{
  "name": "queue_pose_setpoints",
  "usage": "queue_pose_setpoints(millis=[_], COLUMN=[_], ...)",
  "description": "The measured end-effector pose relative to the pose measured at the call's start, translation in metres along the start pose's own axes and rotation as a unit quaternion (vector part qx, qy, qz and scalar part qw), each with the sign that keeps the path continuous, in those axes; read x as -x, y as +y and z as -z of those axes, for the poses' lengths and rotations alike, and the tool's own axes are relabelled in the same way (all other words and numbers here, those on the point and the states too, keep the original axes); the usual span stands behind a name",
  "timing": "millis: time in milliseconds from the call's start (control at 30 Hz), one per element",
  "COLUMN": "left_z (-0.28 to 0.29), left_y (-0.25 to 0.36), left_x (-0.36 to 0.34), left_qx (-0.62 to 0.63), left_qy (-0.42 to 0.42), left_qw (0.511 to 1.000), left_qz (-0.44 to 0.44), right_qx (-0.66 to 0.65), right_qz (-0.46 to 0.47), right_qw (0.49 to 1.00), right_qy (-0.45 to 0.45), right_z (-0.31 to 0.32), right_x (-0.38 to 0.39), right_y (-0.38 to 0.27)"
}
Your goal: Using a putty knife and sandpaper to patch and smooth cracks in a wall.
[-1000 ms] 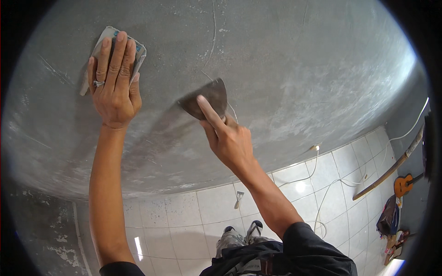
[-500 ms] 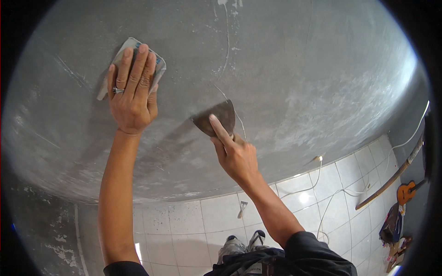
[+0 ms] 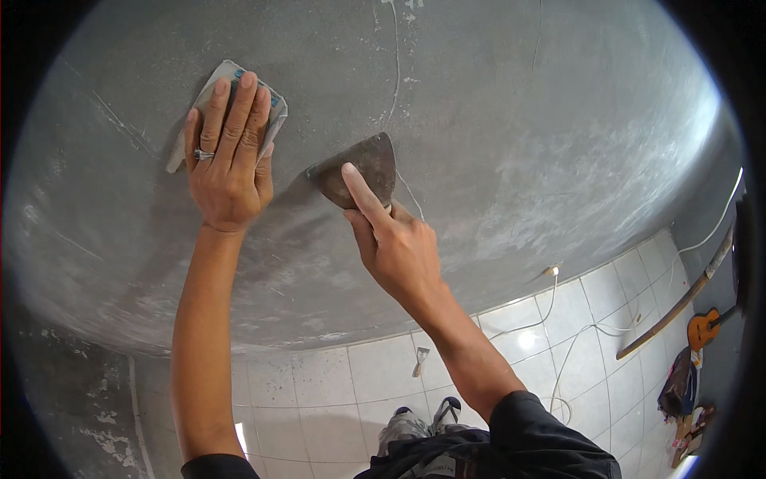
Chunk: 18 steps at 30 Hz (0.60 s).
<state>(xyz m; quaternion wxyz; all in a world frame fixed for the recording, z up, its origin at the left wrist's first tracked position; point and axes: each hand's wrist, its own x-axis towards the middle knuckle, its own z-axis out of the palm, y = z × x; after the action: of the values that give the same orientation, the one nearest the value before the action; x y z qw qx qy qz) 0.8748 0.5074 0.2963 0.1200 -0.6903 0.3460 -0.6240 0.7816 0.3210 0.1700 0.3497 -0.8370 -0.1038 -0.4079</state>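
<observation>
On the grey wall [image 3: 495,120], my left hand [image 3: 227,160] lies with its fingers stretched over a folded sheet of sandpaper [image 3: 182,148], pale with blue print, holding it against the surface. A ring is on one finger. To the right, my right hand [image 3: 395,243] grips a putty knife [image 3: 371,164] with a wide, dark metal blade. The index finger presses along the blade, and the handle is mostly hidden in the palm. The blade's edge is at the wall beside a thin, pale crack line [image 3: 411,191].
White floor tiles [image 3: 383,371] run below the wall, with a small scraper [image 3: 420,362] lying on them. A white cable [image 3: 550,303] trails from a plug [image 3: 552,272]. At the right are a wooden pole [image 3: 674,299], a small guitar [image 3: 703,328] and a dark bag [image 3: 678,387].
My right hand has moved the putty knife up and to the left along the wall, baring more of the crack line. My left hand has hardly shifted.
</observation>
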Motion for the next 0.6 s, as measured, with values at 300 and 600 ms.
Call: queue_pose_setpoints(millis=[300,600], left_z=[-0.003,-0.003], left_y=[0.001,0.004], left_x=[0.002,-0.001], left_qx=[0.024,0.046], left_qy=[-0.004,-0.012], left_qw=[1.000,0.999], left_qz=[0.001,-0.008], right_qx=[-0.016,-0.039], right_qz=[-0.021,-0.062], right_qw=[1.000,0.995], right_qy=[0.014,0.071], right_z=[-0.006,-0.009], right_x=[0.004,-0.001], right_y=[-0.003,-0.009])
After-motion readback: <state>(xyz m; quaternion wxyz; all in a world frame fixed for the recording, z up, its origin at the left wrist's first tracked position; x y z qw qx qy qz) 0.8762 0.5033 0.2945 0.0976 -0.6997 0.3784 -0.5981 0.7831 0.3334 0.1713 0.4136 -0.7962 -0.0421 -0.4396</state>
